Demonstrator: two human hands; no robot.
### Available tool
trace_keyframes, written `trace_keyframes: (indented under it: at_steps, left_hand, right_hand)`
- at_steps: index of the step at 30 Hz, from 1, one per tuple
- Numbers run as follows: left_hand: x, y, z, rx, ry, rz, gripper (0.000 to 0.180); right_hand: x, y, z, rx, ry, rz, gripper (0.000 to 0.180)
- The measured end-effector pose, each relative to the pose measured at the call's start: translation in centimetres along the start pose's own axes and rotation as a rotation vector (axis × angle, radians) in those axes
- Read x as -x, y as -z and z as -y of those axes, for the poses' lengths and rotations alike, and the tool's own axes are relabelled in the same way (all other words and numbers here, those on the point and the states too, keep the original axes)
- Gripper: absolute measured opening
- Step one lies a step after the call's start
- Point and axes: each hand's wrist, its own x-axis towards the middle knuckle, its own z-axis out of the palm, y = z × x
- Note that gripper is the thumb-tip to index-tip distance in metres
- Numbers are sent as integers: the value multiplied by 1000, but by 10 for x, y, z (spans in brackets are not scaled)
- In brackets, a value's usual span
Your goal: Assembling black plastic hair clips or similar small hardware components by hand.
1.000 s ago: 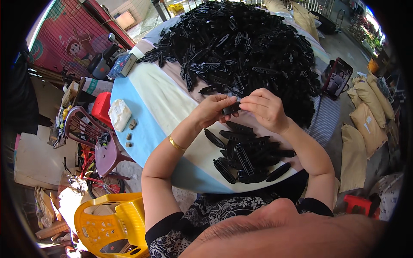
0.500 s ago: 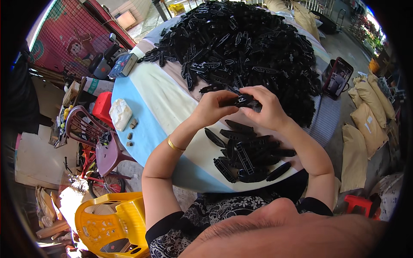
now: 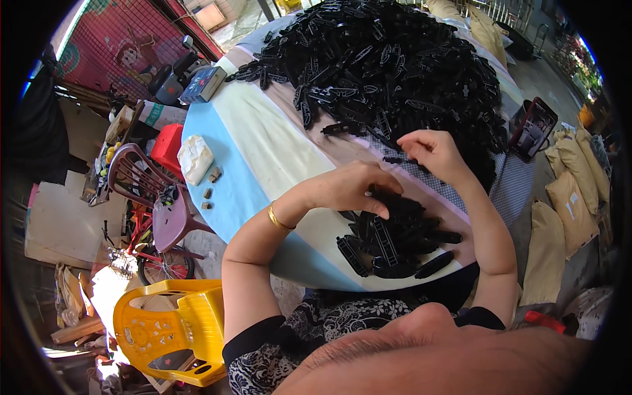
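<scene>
Black, elongated parts (image 3: pixel 386 242) are gathered into a small heap (image 3: pixel 405 230) near the front edge of the cloth-covered bench (image 3: pixel 257 138), and a much larger pile (image 3: pixel 382 72) is spread behind it. The heap's far side is partly covered by the left hand (image 3: pixel 355 186), its fingers bent and its thumb set apart. The right hand (image 3: pixel 436 156) is held at the large pile's near edge, fingers curled narrow. Whether a part is gripped by either hand cannot be told against the dark parts.

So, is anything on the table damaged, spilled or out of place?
No clear spill or damage shows. The crumpled white bundle and small brown blocks seem stray, lying left, apart from the heaped elongated black plastic pieces.
</scene>
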Motion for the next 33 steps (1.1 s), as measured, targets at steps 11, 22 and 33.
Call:
trace_keyframes:
  at_steps: [11,22,33]
  left_hand:
    - [9,23,99,-711,329,-675,34]
    - [-13,-14,51,1141,201,-598,38]
    - [-14,-19,50,1032,220,-629,31]
  right_hand:
    - [10,-47,-3,684,376,-125,7]
    - [4,-38,8,-144,204,-452,16]
    - [3,-37,12,310,570,-484,11]
